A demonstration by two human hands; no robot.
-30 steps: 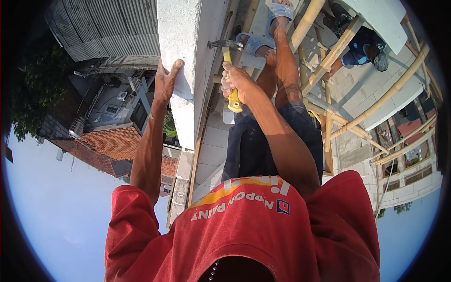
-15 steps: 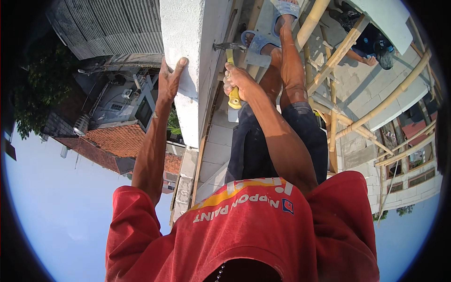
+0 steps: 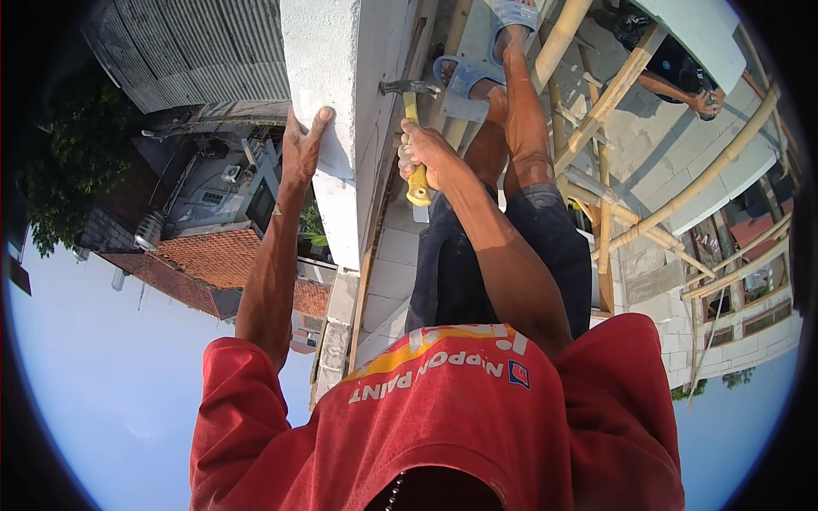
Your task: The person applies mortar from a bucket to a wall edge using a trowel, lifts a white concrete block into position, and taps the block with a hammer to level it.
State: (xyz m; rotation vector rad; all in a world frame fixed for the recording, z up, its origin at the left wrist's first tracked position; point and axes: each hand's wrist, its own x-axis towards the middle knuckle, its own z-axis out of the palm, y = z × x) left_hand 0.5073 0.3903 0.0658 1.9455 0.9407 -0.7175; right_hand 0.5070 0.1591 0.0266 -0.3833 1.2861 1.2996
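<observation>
A long white block (image 3: 322, 77), like lightweight concrete, stands along the top of the wall left of my legs. My left hand (image 3: 304, 146) grips its outer edge, thumb on the top face and the other fingers mostly hidden over the side. Closed around a yellow-handled claw hammer (image 3: 411, 103) is my right hand (image 3: 429, 157). The hammer's dark metal head lies beside the block's inner face; whether they touch I cannot tell.
My sandalled feet (image 3: 473, 78) stand on a narrow plank. Bamboo scaffolding (image 3: 665, 230) crosses on the right, where another person's hand (image 3: 707, 104) shows. Past the block the ground drops away to tiled roofs (image 3: 209, 258) and a corrugated roof (image 3: 192, 51).
My right hand and the hammer have shifted slightly left in the picture, and the handle's butt end sits a little lower. The other person's hand has moved right. My left hand keeps its hold.
</observation>
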